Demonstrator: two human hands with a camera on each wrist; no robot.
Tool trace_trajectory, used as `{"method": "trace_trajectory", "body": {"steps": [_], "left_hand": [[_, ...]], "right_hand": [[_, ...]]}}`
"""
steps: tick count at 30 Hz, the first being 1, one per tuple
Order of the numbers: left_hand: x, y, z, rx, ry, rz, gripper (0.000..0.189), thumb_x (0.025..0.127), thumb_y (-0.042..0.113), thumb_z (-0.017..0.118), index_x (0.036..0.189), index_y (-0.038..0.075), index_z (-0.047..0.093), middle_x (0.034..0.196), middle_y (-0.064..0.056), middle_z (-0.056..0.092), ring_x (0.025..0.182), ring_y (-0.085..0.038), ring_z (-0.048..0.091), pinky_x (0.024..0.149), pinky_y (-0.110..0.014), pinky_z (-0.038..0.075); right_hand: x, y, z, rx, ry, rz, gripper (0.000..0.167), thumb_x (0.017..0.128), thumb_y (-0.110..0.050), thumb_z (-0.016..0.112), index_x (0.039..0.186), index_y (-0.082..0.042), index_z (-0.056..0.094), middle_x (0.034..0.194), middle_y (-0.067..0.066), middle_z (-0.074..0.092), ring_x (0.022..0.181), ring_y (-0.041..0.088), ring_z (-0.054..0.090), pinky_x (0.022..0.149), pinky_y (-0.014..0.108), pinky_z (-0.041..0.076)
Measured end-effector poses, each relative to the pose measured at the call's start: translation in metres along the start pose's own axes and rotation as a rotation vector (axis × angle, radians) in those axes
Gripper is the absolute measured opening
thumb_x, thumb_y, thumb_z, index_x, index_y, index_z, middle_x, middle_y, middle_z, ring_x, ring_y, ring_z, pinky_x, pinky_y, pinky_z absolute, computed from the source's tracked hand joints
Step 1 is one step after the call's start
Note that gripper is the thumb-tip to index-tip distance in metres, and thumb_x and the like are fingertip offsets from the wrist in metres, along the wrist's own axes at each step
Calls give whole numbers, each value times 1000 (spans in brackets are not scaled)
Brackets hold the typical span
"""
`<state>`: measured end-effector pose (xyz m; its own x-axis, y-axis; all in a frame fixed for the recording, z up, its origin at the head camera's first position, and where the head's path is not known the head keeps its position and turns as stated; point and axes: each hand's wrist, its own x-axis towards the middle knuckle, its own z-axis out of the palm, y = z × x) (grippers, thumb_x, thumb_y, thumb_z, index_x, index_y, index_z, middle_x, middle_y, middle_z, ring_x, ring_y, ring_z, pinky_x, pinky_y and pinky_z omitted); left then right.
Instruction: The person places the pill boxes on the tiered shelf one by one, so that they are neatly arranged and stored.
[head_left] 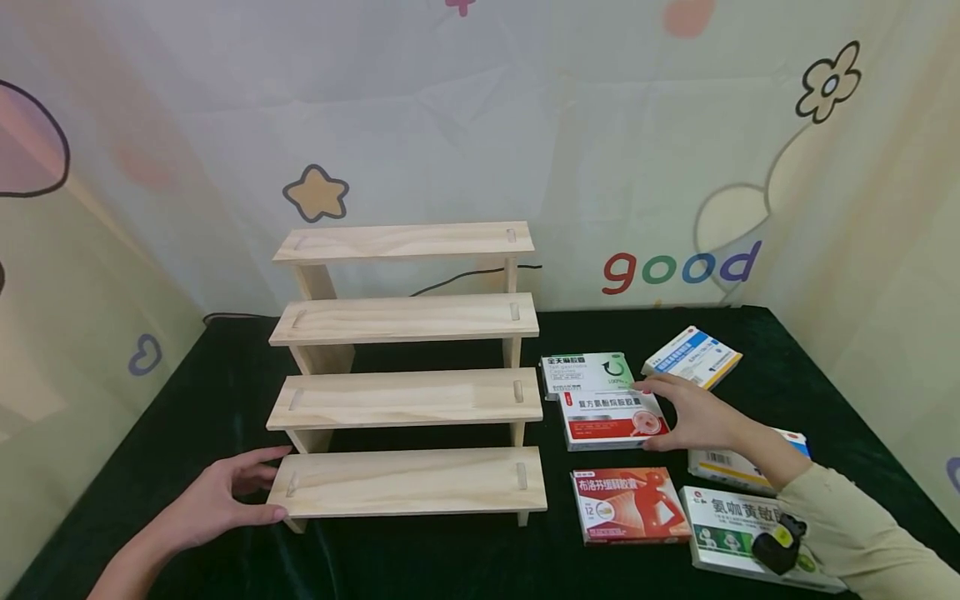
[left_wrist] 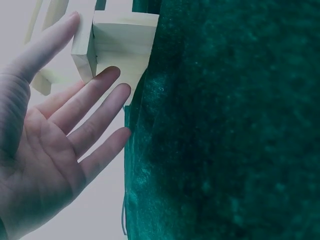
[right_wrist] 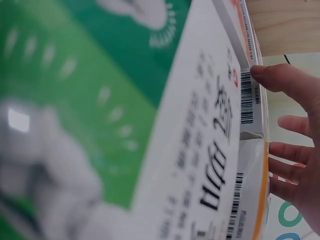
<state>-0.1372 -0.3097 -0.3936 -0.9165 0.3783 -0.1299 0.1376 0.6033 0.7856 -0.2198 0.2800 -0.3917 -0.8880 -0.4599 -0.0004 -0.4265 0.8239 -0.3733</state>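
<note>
My left hand (head_left: 217,500) is at the left end of the lowest board (head_left: 412,483) of a four-tier wooden stand. Its thumb lies along the front corner; the other fingers extend behind the end. The left wrist view shows that hand (left_wrist: 60,130) with spread fingers beside the wood (left_wrist: 125,42). My right hand (head_left: 697,412) spans the right end of a red-and-white medicine box (head_left: 611,417), thumb at the near corner, fingers toward the far edge. In the right wrist view, the right hand's thumb tip meets a barcoded box end (right_wrist: 250,102), and its fingers are spread apart.
Behind the red-and-white box lies a green-and-white box (head_left: 585,372). A blue-and-white box (head_left: 693,354) lies at the back right. Nearer are an orange-red box (head_left: 630,506), a large green-and-white box (head_left: 727,533) and a partly covered box (head_left: 723,469). Dark green cloth (head_left: 427,554) covers the table.
</note>
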Motion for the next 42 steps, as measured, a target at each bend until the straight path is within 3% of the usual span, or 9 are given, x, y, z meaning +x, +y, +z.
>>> {"method": "trace_trajectory", "body": {"steps": [15, 27, 36, 42], "left_hand": [[-3, -1, 0, -17, -7, -8, 68, 81, 18, 68, 132, -11, 34, 108, -21, 63, 93, -29, 60, 75, -40, 48], [-2, -2, 0, -10, 4, -8, 68, 80, 19, 69, 132, -11, 35, 108, -21, 63, 96, -35, 58, 77, -52, 48], [-2, -2, 0, -30, -8, -14, 68, 80, 18, 68, 132, -11, 35, 108, -22, 62, 99, -37, 57, 79, -54, 46], [-1, -2, -1, -27, -14, -3, 68, 80, 18, 69, 132, -11, 35, 109, -22, 62, 98, -37, 57, 79, -55, 46]], "right_hand": [[3, 3, 4, 6, -15, -30, 65, 67, -32, 78, 122, -7, 53, 128, 23, 42, 110, 40, 43, 87, 57, 40], [2, -2, -2, -29, -25, -12, 64, 68, -35, 77, 122, -9, 54, 129, 23, 42, 108, 41, 45, 86, 56, 41], [2, -7, -13, -54, -16, -14, 66, 66, -35, 78, 122, -8, 54, 128, 25, 43, 108, 42, 45, 82, 54, 44], [3, -10, -25, -84, 3, -35, 66, 67, -34, 78, 122, -6, 54, 124, 21, 46, 104, 37, 48, 81, 52, 46]]}}
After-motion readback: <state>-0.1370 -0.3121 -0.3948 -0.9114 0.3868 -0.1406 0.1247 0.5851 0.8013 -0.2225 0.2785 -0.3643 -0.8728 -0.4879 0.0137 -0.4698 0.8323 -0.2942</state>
